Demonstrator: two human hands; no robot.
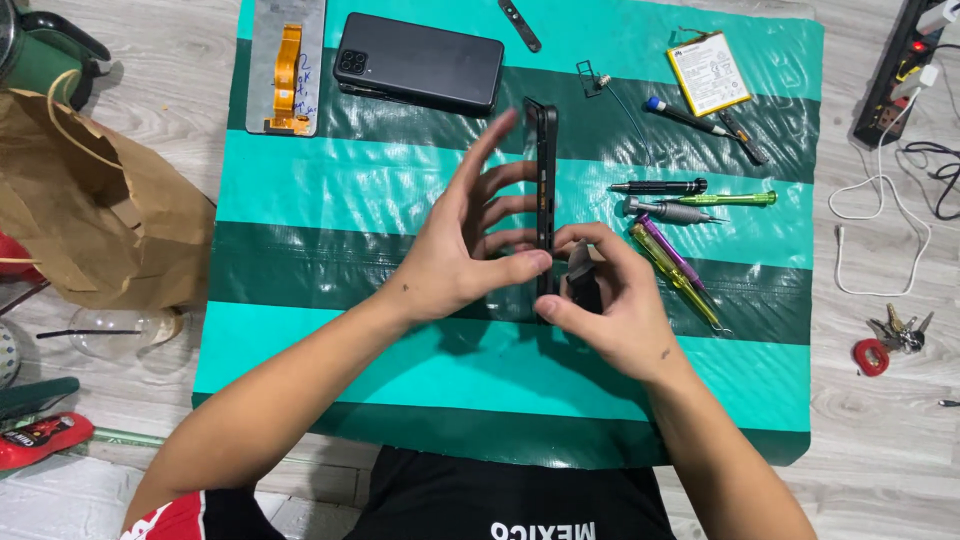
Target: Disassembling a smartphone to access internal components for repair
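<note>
Holding a dark phone frame on edge at the centre of the frame, the left hand grips its left side with thumb below and fingers spread along it. The right hand is closed on the frame's lower end and on a small dark part. Both sit above a green striped mat. A black phone lies at upper centre-left, a display panel beside it, a battery at upper right, and screwdrivers to the right.
</note>
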